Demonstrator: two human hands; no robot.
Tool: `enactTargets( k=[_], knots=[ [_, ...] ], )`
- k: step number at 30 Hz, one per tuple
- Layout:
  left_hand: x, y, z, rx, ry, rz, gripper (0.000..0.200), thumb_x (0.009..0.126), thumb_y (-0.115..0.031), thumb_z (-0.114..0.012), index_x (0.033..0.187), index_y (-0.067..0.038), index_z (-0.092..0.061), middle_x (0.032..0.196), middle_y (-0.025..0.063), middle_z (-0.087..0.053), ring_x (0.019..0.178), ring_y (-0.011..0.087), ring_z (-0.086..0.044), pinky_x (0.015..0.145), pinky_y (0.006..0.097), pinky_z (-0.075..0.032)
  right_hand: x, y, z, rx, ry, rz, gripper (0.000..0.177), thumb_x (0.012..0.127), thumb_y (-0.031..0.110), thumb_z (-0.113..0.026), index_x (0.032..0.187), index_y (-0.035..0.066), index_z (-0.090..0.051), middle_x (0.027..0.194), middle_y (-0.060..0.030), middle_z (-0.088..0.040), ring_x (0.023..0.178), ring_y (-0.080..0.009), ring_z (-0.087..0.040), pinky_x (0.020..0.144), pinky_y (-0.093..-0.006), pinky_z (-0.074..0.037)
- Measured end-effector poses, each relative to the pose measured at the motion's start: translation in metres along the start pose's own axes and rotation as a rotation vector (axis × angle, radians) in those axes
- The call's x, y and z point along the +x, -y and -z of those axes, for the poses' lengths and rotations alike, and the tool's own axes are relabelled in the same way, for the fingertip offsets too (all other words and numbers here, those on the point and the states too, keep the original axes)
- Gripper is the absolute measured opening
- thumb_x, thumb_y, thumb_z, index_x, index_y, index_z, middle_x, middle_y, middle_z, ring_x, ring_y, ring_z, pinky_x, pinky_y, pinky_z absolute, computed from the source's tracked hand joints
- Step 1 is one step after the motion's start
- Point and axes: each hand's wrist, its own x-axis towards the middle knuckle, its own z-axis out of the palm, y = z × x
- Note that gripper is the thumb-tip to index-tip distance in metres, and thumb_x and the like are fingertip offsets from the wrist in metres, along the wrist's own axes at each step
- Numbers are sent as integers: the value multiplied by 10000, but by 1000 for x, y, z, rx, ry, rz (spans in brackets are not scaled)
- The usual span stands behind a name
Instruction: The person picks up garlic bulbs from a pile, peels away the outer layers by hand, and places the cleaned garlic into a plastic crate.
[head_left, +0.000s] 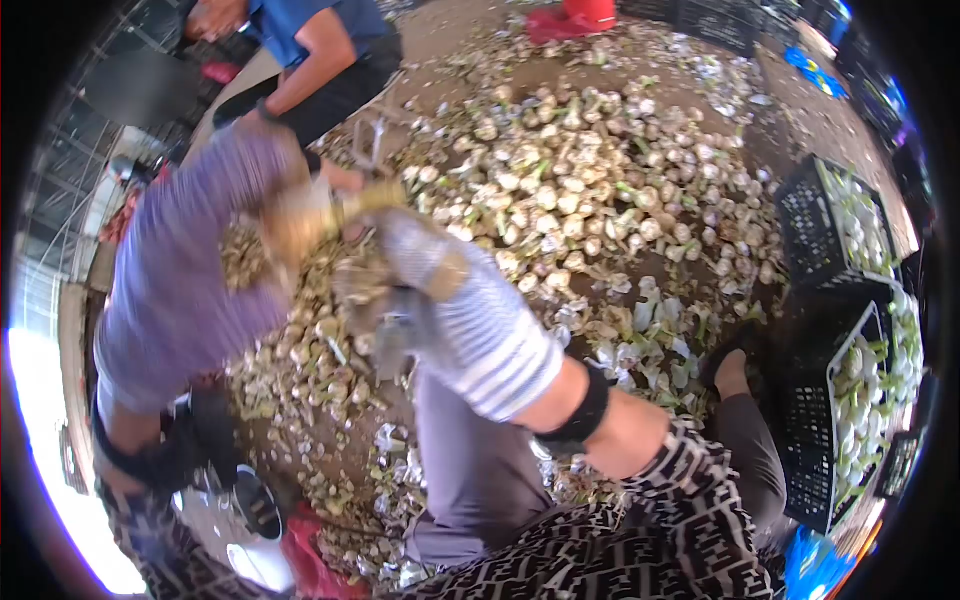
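Note:
My left hand (pixel 300 228), below a loose purple sleeve (pixel 180 260), is a yellowish blur in front of the garlic heap. My right hand (pixel 370 295) is close to it, a little lower and to the right, and wears a striped blue-and-white sleeve (pixel 480 330). Motion smears the fingers of both hands, and I cannot tell what they hold. Around and behind them lie many loose garlic bulbs (pixel 570 190) with dry skins and stem bits. More garlic bulbs (pixel 320 370) lie beneath the hands.
Another person (pixel 320 60) sits bent forward at the upper left. Black crates (pixel 810 430) of peeled white garlic stand at the right. A red bucket (pixel 590 12) is at the back. Peeled skins (pixel 650 340) litter the floor, and a dark bucket (pixel 257 503) stands lower left.

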Motion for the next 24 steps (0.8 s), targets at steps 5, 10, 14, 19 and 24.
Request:
enactTargets(
  k=[5, 10, 14, 19, 24],
  knots=[
    [-35, 107, 30, -207, -311, 343, 507, 708, -43, -672, 1184, -26, -497, 1058, 58, -557, 976, 160, -564, 860, 284, -494, -36, -59, 37, -1059, 442, -542, 580, 810, 181, -652, 1311, 22, -406, 1097, -169, -594, 799, -162, -632, 653, -283, -525],
    [-41, 168, 147, 423, -345, 332, 481, 762, -149, -688, 1181, -17, -493, 1036, 61, -565, 954, 155, -561, 809, 296, -504, -71, -105, 2, -1226, 698, -702, 638, 763, 230, -635, 1330, 117, -366, 1031, -175, -618, 944, -337, -599, 824, -383, -469],
    [36, 101, 127, 251, -693, 167, 467, 737, -129, -711, 1140, -14, -503, 1005, 53, -578, 928, 149, -568, 797, 289, -499, -64, -49, 4, -1159, 603, -298, 517, 805, 81, -613, 1291, 90, -437, 794, -97, -616, 715, -162, -613, 699, -305, -515],
    [112, -19, -33, -865, -707, 5, 452, 707, -105, -739, 1088, -11, -514, 966, 43, -594, 896, 141, -577, 782, 279, -492, -107, 69, 43, -704, -243, 153, 447, 782, 165, -673, 1181, 13, -544, 952, -82, -650, 790, -143, -618, 720, -267, -508],
    [52, -81, -217, -1613, -344, 321, 440, 676, -80, -767, 1036, -8, -526, 928, 33, -610, 864, 133, -586, 768, 270, -485, -139, 73, 99, -752, -489, 317, 590, 779, 287, -697, 1232, -19, -476, 1048, -96, -613, 891, -140, -589, 782, -285, -483]
  ],
)
